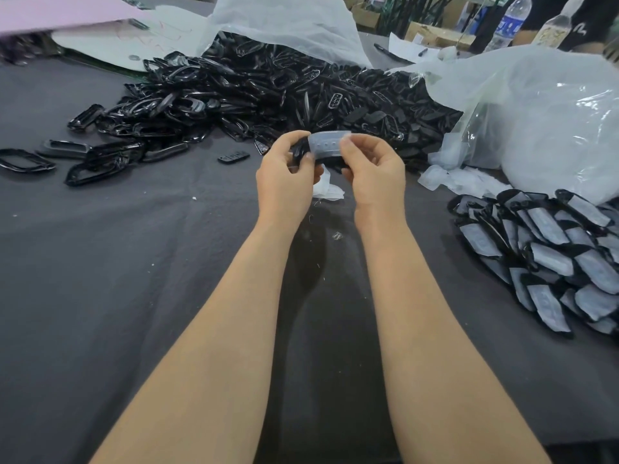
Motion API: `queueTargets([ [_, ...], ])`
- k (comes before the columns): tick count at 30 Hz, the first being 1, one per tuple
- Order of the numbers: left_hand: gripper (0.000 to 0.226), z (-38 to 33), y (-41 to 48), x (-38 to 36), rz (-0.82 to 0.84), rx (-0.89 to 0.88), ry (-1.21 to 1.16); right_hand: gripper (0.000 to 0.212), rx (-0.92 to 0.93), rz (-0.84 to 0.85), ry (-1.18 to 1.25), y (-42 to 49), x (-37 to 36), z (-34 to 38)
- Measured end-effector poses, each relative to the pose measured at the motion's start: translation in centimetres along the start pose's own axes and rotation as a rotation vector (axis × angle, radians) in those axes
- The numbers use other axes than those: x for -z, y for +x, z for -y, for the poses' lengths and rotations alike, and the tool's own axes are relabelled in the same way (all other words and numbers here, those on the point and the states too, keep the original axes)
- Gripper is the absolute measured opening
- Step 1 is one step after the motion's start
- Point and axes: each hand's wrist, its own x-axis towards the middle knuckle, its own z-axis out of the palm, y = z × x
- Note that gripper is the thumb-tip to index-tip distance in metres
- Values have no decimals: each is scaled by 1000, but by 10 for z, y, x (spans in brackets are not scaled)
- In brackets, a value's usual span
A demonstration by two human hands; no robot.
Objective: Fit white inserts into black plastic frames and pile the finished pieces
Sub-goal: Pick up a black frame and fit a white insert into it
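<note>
Above the middle of the table my left hand [288, 169] and my right hand [371, 172] hold one piece between them. A translucent white insert [326, 145] lies across a black plastic frame [299, 149], most of which is hidden by my fingers. My left fingers curl round the frame's left end; my right thumb and fingers pinch the insert's right end. Behind them spreads a big heap of loose black frames [254, 92]. At the right lies a pile of finished pieces [549, 252], black with white inserts showing.
A dark grey cloth [134, 279] covers the table. Clear plastic bags [552, 112] of white inserts bulge at the right, with loose inserts [462, 182] spilled beside them. A few white scraps [328, 190] lie under my hands. Bottles [509, 21] and boxes stand at the back.
</note>
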Motion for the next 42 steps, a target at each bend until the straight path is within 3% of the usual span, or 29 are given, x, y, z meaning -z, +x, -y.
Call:
queueTargets([
  [10, 24, -4, -3, -2, 138, -1, -110, 21, 56, -112, 11, 1, -4, -11],
  [19, 25, -2, -4, -2, 114, -10, -85, 22, 127, -132, -175, 0, -3, -15],
  [34, 10, -2, -3, -3, 26, 7, -76, 10, 181, -161, -216, -4, -9, -16],
  [42, 20, -3, -5, -3, 19, -13, -5, 16, 104, -144, -151, -5, -9, -16],
])
